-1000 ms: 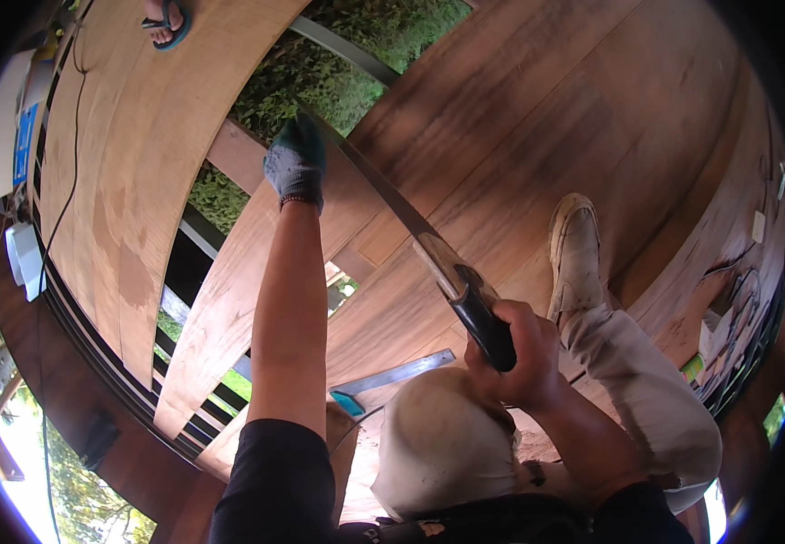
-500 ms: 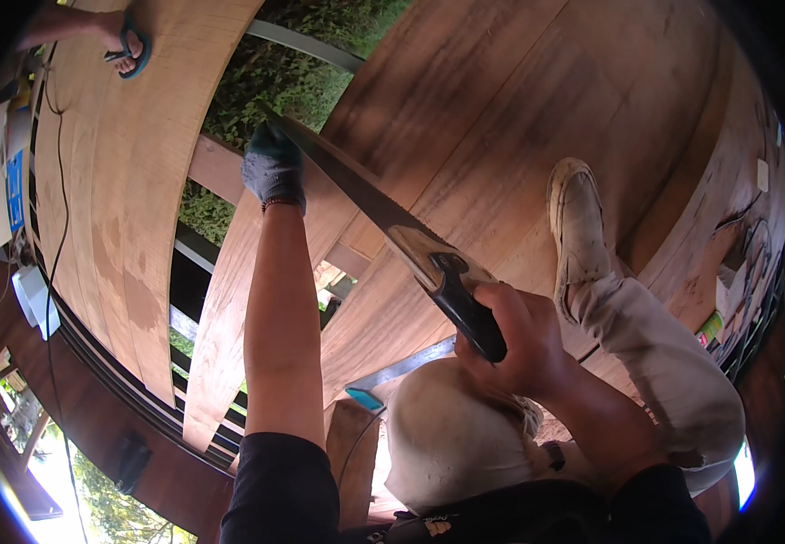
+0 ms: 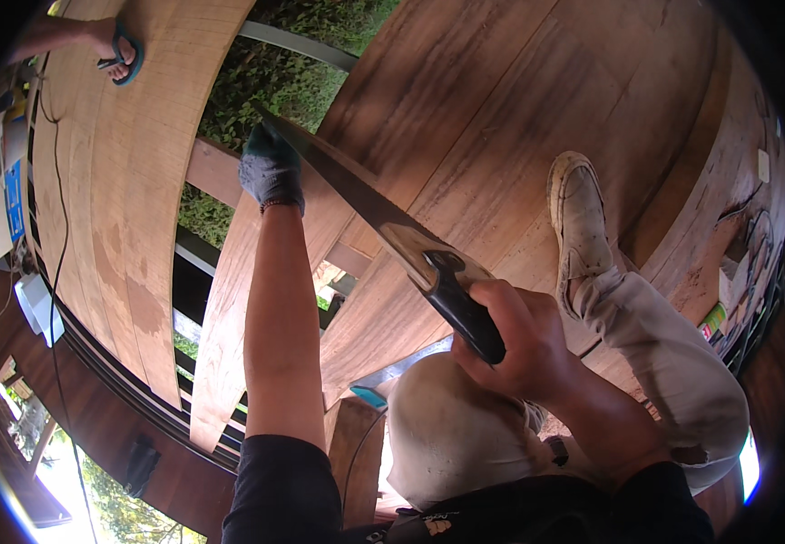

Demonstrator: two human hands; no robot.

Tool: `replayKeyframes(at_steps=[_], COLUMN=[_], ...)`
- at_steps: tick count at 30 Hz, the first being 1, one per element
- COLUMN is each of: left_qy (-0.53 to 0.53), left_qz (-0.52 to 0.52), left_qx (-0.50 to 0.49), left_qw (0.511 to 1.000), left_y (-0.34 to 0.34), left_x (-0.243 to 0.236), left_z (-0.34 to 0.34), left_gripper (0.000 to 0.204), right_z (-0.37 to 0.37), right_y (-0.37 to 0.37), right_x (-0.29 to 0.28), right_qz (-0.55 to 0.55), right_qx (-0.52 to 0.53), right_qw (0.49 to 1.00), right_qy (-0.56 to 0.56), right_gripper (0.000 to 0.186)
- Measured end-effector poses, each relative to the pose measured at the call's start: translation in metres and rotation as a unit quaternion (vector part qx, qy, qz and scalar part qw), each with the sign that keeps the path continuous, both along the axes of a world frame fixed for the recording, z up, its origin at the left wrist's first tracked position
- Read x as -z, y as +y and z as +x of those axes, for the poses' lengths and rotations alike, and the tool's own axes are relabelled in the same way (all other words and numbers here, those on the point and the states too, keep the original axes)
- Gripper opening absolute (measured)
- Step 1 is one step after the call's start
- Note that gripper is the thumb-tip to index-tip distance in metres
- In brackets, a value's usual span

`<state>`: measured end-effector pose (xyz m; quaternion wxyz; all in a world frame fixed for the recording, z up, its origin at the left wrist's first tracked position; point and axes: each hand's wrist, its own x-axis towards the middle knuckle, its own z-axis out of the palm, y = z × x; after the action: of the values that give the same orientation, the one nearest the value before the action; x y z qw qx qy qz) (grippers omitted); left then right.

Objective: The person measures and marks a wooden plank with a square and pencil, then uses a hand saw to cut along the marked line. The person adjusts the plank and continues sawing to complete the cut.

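My right hand (image 3: 524,340) is wrapped round the black handle of a handsaw (image 3: 360,195). The saw's long blade slants up and left, its toothed edge on the upper right side. My left hand (image 3: 272,168), in a grey and green glove, is closed at the far end of a loose wooden board (image 3: 229,349). The blade's tip passes right beside this glove and sticks out a little beyond it. The glove hides its own fingertips and the board's end.
Wide planks (image 3: 474,118) lie on the right, under my shoe (image 3: 578,213). More planks (image 3: 120,208) lie on the left, where another person's sandalled foot (image 3: 122,54) stands. Between them, metal beams (image 3: 297,43) and a wooden joist (image 3: 214,170) cross a gap above grass. A black cable (image 3: 61,195) runs at left.
The saw and both hands keep nearly the same place, with the blade shifted slightly. The view has moved a little; the other person's foot sits slightly lower and further left.
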<state>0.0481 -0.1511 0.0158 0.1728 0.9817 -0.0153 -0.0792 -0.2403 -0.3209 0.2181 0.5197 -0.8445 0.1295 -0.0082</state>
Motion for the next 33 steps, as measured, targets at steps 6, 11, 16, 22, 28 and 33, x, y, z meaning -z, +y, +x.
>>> replayKeyframes(at_steps=[6, 11, 16, 22, 28, 33], left_qy=[-0.01, -0.006, -0.014, -0.007, -0.01, 0.003], left_qz=[0.011, -0.003, 0.008, -0.021, -0.006, -0.017], left_qx=[0.009, 0.001, 0.0, 0.007, -0.001, 0.003], left_qw=[1.0, 1.0, 1.0, 1.0, 1.0, 1.0], left_y=[0.006, -0.001, 0.008, 0.002, 0.004, 0.009], left_x=[0.007, 0.0, 0.008, 0.008, 0.007, 0.012], left_z=[0.003, -0.001, 0.005, 0.002, 0.002, 0.002], left_gripper=[0.056, 0.053, 0.052, 0.051, 0.051, 0.05], right_z=[0.01, 0.017, 0.013, 0.027, 0.015, 0.026], right_y=[0.0, 0.0, 0.0, 0.002, 0.002, 0.007], right_x=[-0.001, 0.005, -0.001, 0.007, 0.001, 0.004], right_qz=[0.011, 0.012, 0.018, 0.031, 0.039, 0.021], right_qx=[0.019, 0.02, 0.025, 0.029, 0.036, 0.031], right_qw=[1.0, 0.999, 0.999, 0.998, 0.998, 0.999], right_qy=[0.015, 0.034, 0.022, 0.048, 0.042, 0.039], right_gripper=[0.038, 0.039, 0.038, 0.035, 0.034, 0.033])
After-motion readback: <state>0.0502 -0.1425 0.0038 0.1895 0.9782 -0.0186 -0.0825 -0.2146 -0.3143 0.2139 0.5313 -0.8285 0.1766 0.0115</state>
